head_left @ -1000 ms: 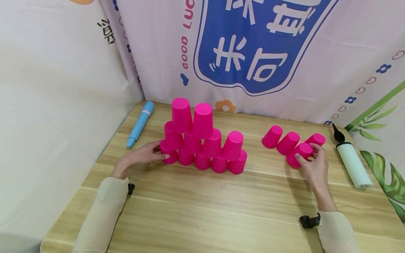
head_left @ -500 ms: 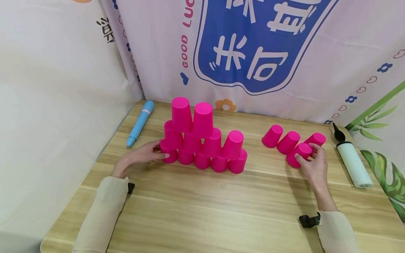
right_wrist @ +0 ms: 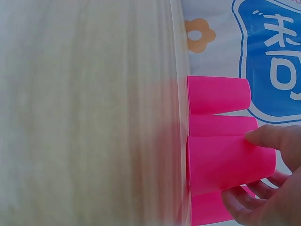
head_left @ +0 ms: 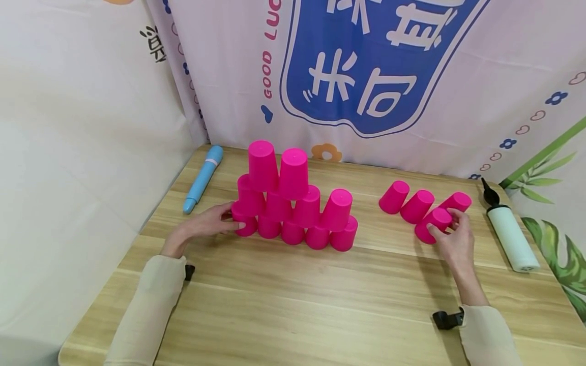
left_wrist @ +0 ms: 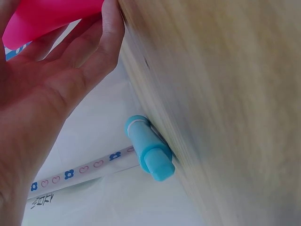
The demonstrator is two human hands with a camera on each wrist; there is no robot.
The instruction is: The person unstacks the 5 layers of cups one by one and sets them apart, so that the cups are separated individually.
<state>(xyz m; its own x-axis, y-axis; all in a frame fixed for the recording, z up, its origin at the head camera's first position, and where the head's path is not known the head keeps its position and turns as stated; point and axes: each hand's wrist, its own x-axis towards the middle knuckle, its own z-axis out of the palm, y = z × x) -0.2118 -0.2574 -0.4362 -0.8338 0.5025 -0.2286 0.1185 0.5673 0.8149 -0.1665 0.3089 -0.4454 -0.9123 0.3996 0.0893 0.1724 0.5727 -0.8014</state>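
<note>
Pink cups, all upside down, form a stepped stack (head_left: 278,207) left of the middle: a bottom row, a shorter row on it, and two cups on top. My left hand (head_left: 211,221) holds the leftmost bottom cup (head_left: 246,227), thumb in front and fingers behind; the left wrist view shows that cup (left_wrist: 51,19) only partly. On the right, several more pink cups stand mouth down on the table. The nearest of these, a pink cup (right_wrist: 230,165), is between the thumb and fingers of my right hand (head_left: 455,239), its rim apparently on the tabletop.
A blue tube-shaped object (head_left: 203,178) lies at the table's left edge. A pale green hand pump (head_left: 511,239) with a black nozzle lies at the right edge. Behind the wooden table (head_left: 311,310) hangs a printed cloth (head_left: 233,66).
</note>
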